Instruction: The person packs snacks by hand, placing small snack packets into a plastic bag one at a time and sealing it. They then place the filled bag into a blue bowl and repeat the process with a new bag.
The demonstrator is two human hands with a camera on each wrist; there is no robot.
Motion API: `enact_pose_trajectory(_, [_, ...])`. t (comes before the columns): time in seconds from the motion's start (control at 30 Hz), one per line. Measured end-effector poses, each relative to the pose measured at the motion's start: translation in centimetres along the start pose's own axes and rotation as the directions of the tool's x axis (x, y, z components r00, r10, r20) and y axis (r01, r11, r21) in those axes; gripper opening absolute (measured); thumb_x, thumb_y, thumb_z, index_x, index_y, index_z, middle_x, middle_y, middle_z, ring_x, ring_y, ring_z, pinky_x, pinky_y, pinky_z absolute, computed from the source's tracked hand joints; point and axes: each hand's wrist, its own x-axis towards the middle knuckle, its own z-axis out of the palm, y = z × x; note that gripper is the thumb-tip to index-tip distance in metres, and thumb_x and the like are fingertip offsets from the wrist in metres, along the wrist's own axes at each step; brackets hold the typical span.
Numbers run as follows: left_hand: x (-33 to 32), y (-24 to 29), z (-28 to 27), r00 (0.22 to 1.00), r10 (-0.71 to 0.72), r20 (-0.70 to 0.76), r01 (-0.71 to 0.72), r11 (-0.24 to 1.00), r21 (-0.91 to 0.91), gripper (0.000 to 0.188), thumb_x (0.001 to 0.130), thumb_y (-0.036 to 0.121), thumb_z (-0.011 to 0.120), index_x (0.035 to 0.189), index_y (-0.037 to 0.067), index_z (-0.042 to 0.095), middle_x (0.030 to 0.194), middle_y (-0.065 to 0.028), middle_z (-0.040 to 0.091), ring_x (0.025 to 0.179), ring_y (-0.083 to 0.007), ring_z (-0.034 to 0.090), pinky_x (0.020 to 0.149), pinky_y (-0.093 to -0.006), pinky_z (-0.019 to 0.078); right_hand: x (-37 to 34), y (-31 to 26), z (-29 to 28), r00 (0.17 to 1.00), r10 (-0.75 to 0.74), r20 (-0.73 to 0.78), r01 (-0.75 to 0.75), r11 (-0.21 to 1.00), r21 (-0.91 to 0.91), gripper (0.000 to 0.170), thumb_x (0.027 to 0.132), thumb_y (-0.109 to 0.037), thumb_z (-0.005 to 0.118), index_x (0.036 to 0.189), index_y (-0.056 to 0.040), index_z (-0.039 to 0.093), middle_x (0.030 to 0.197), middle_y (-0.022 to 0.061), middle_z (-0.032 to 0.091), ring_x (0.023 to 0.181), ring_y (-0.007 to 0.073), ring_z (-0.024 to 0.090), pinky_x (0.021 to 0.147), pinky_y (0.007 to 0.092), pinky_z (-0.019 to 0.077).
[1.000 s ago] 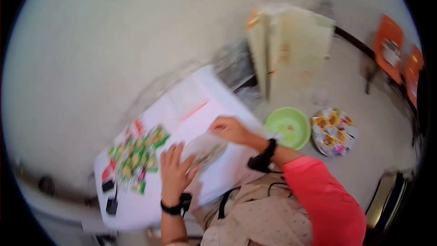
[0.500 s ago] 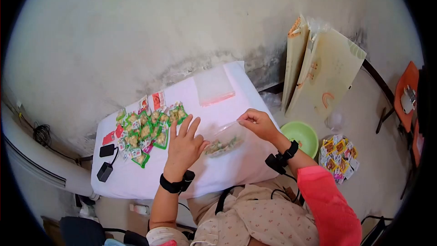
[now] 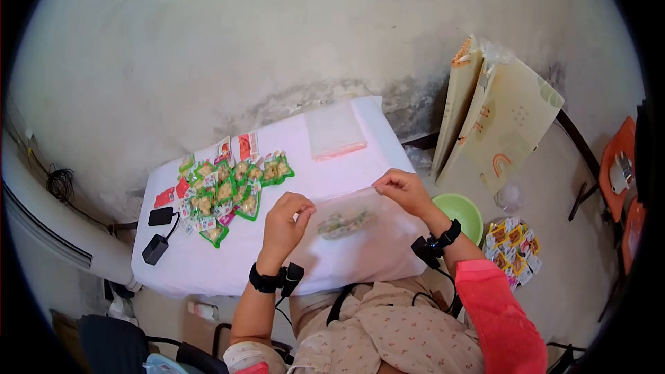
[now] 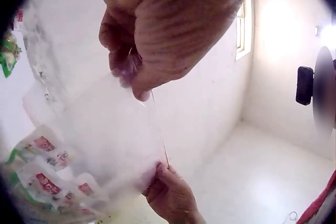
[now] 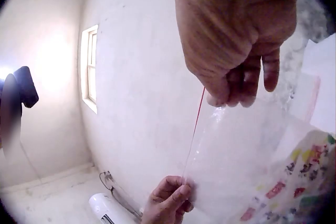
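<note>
A clear zip-lock bag (image 3: 350,221) with a thin red line along its mouth hangs upright between both hands, over the front of the white-covered table. Small packets with green and red print (image 4: 50,182) lie at its bottom. My left hand (image 3: 282,228) pinches the left top corner of the bag between thumb and fingertips. At the opposite corner, my right hand (image 3: 407,194) pinches the edge the same way. The mouth is stretched straight between them, as both wrist views show.
Left on the table (image 3: 208,270) lies a heap of green-edged snack packets (image 3: 225,190), with black devices (image 3: 156,249) nearby. Flat clear bags (image 3: 336,131) lie at the back. Rightward on the floor are a green basin (image 3: 464,218), yellow packets (image 3: 512,246) and a folded board (image 3: 509,125).
My left hand went from spread fingers beside the bag to pinching its left top corner. My right hand has kept its corner; the mouth is now pulled straight.
</note>
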Motion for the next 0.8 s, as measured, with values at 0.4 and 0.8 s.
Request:
enact_pose_trajectory(0.4, [-0.8,-1.1,-1.7,0.991,-0.129,0.020,0.130,0.988,-0.082,0.011,0.077,0.004,0.065,0.087,0.004,0.061,0.078,-0.0065,0.060,0.066,-0.0157,0.056,0.054,-0.0239,0.0424,0.5,0.2,0.2,1.000,0.010,-0.017,-0.008,0.992,0.126,0.010,0.081,-0.004,0.063,0.089,-0.0009,0.066,0.082,0.0008,0.061,0.074,0.0056,0.055,0.068,0.0194,0.0445])
enact_pose_trajectory(0.8, [-2.1,-4.0,1.7,0.895,-0.424,-0.138,0.323,0.831,-0.453,0.010,0.081,0.007,0.064,0.090,0.003,0.062,0.077,0.0019,0.059,0.067,-0.0043,0.049,0.059,-0.0192,0.0403,0.6,0.3,0.2,0.998,0.037,-0.053,-0.028,0.987,0.160,0.010,0.081,-0.003,0.063,0.090,-0.0003,0.066,0.085,0.0012,0.062,0.076,0.0059,0.056,0.070,0.0198,0.0455])
